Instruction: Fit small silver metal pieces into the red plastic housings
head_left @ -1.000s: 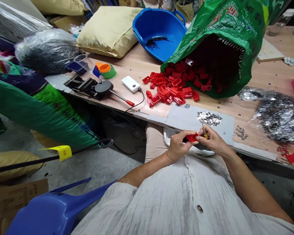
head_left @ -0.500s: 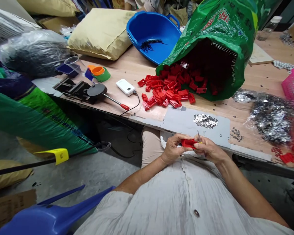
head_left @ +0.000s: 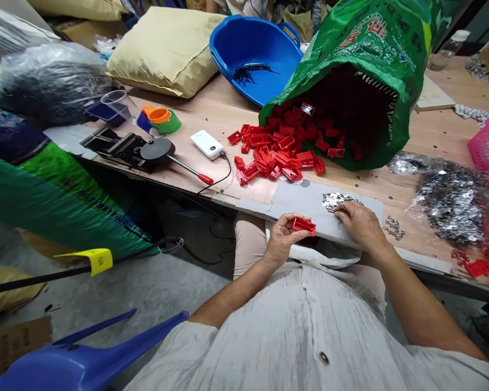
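**Workroom surroundings, seen from the seat**

Grey concrete floor (head_left: 146, 298) under a long plywood tabletop (head_left: 444, 136). Blue plastic chair (head_left: 98, 355) at lower left, flattened cardboard (head_left: 12, 342) on the floor beside it. Green woven sack (head_left: 44, 190) leans at the tabletop's left end, tan sack (head_left: 4, 290) on the floor below. Pale yellow padded bag (head_left: 163, 54) lies beyond.

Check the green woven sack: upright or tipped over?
Tipped over: the green woven sack lies on its side, and red plastic parts spill from its mouth onto the wooden bench.
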The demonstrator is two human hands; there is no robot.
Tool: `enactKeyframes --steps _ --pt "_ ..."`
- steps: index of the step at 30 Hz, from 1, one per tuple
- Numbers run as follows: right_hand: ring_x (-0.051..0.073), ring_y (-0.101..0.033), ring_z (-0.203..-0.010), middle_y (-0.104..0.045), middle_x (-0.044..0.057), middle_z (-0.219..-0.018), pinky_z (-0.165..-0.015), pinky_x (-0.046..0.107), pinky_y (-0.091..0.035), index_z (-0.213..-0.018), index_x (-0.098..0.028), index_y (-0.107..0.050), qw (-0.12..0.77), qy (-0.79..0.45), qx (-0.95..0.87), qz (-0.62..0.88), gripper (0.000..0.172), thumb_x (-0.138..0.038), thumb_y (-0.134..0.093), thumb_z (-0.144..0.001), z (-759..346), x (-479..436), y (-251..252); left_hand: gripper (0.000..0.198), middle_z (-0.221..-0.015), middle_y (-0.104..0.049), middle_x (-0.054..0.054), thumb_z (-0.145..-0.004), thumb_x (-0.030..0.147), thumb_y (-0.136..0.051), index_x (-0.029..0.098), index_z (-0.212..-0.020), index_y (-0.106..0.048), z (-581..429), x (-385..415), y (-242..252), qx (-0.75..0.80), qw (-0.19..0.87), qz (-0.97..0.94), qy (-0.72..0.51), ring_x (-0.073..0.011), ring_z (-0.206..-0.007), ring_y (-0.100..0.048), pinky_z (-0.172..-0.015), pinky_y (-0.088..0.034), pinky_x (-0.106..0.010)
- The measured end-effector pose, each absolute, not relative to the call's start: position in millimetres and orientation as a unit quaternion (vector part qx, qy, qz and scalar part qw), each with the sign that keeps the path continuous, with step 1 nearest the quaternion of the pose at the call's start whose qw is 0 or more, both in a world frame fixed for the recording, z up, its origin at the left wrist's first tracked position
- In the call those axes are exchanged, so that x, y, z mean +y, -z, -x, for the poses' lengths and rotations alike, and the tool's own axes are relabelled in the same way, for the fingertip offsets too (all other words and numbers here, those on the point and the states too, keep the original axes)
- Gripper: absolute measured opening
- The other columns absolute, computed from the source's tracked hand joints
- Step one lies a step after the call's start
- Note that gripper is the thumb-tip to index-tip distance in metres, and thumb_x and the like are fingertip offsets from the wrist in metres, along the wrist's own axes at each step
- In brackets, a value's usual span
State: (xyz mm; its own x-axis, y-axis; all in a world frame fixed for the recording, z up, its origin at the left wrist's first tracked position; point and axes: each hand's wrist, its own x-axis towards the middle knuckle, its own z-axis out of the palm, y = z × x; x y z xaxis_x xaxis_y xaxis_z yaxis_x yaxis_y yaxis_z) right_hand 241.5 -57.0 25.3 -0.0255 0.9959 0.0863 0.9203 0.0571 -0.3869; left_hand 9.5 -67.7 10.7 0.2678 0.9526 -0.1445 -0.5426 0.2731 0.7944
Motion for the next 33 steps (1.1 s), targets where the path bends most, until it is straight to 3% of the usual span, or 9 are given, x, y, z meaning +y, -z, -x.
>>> enactKeyframes --steps 5,14,21,26,33 --pt "0.022 -0.061 -0.087 -0.068 0.004 -0.098 -0.068 0.033 -0.042 -0.091 -0.023 -0.064 0.117 -0.100 -0.708 0.689 0.012 -0.028 -0.054 -0.091 -237 -52 -27 0.044 -0.099 -0.075 -0.003 -0.062 0.015 -0.086 0.018 -0.097 -0.061 -10 -68 -10 0.333 0.730 -0.311 -0.509 -0.0157 -0.088 -0.071 -0.084 -0.056 -0.032" --pt "0.022 -0.061 -0.087 -0.066 0.005 -0.098 -0.068 0.033 -0.040 -0.087 -0.023 -0.060 0.113 -0.115 -0.706 0.689 0.009 -0.025 -0.051 -0.090 -235 -47 -32 0.042 -0.100 -0.074 -0.005 -0.063 0.015 -0.085 0.017 -0.097 -0.060 -10 -69 -11 0.343 0.727 -0.313 -0.506 -0.0164 -0.087 -0.071 -0.079 -0.058 -0.031" --pt "0.022 -0.061 -0.078 -0.068 0.005 -0.088 -0.071 0.034 -0.042 -0.092 -0.023 -0.054 0.227 -0.181 -0.659 0.694 0.005 -0.026 -0.051 -0.089 -241 -51 -35 0.044 -0.101 -0.072 -0.005 -0.063 0.019 -0.085 0.017 -0.100 -0.061 -7 -68 -19 0.340 0.751 -0.282 -0.490 -0.0177 -0.085 -0.070 -0.073 -0.059 -0.031" --pt "0.018 -0.063 -0.079 -0.071 0.004 -0.097 -0.073 0.031 -0.046 -0.095 -0.023 -0.060 0.281 -0.279 -0.668 0.631 0.012 -0.031 -0.053 -0.089 -235 -63 -49 0.049 -0.099 -0.070 -0.004 -0.067 0.024 -0.084 0.020 -0.112 -0.064 -9 -65 -25 0.337 0.765 -0.277 -0.473 -0.0156 -0.086 -0.069 -0.077 -0.056 -0.030" --pt "0.016 -0.060 -0.071 -0.069 0.003 -0.085 -0.066 0.029 -0.047 -0.091 -0.022 -0.065 0.353 -0.334 -0.670 0.561 0.018 -0.038 -0.056 -0.091 -206 -80 -54 0.055 -0.093 -0.067 -0.001 -0.070 0.029 -0.081 0.024 -0.122 -0.065 -16 -65 -28 0.316 0.772 -0.302 -0.461 -0.0122 -0.082 -0.064 -0.080 -0.053 -0.029"
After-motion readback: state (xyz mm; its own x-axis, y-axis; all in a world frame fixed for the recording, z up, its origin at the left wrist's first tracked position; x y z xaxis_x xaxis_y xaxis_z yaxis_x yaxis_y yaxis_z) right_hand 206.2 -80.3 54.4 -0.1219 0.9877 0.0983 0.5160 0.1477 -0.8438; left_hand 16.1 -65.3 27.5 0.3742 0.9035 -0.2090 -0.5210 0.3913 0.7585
